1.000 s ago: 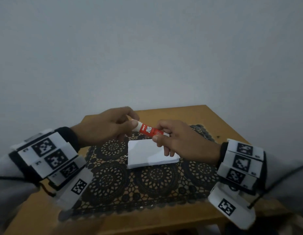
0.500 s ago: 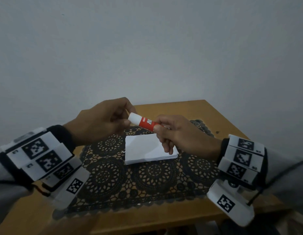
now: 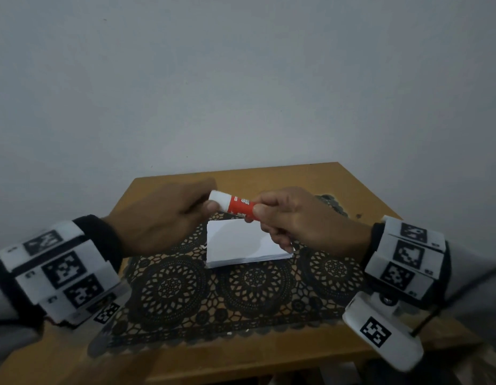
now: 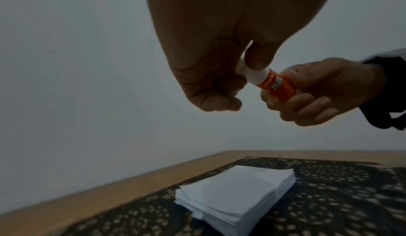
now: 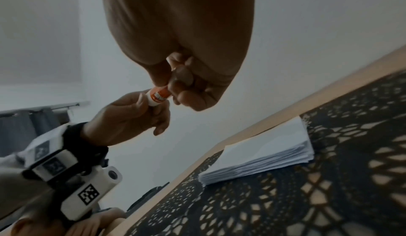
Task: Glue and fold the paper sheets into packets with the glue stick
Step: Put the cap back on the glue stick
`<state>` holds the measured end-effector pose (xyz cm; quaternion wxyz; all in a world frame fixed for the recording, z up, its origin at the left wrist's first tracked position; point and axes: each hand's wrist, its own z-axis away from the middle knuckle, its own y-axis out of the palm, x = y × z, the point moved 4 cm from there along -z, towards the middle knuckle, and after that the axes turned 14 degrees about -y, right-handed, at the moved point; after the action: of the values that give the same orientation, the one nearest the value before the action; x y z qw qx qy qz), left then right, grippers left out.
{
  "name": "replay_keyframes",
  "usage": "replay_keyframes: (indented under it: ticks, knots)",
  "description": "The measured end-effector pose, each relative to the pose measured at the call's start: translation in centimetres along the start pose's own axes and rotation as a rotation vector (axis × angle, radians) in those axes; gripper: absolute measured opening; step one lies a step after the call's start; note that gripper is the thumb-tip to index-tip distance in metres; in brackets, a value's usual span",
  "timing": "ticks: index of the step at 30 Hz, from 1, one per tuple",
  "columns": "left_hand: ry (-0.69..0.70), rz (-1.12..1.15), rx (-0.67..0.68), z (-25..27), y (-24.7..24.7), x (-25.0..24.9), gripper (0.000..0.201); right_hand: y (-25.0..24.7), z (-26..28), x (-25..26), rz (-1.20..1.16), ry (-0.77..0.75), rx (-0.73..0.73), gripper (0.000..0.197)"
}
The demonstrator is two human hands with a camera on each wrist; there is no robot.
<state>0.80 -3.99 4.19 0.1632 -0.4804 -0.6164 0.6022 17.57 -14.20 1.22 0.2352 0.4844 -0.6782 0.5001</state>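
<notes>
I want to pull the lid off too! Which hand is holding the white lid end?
The left hand pinches the glue stick's white cap. The right hand grips the red end.

Probably a home, lace doily, wooden table, curtains

The glue stick has a red-orange barrel with white lettering and a white cap, the stacked paper sheets are plain white, and a black lace doily with round floral medallions covers the honey-brown wooden table.
</notes>
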Motion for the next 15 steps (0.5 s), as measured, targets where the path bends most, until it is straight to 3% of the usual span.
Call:
replay_keyframes:
  ticks: [7,10,12,15]
  knots:
    - [-0.210,0.311,0.149,-0.4,1.1,-0.1,0.052,-0.2,-0.3,0.7,0.427,-0.173,-0.049,0.021]
    - [-0.276,0.497,0.226,-0.6,0.9,-0.1,0.058,-0.7,-0.5,1.0,0.505,-0.228,-0.069,0.022]
    - [-0.310,0.508,0.284,-0.5,1.1,-0.4,0.054,-1.0,-0.6,0.9,0.539,-0.242,-0.050,0.023]
    - [-0.260,0.379,0.158,-0.6,1.0,-0.9,0.039,-1.4,-0.7,0.5,0.427,-0.165,-0.063,0.016]
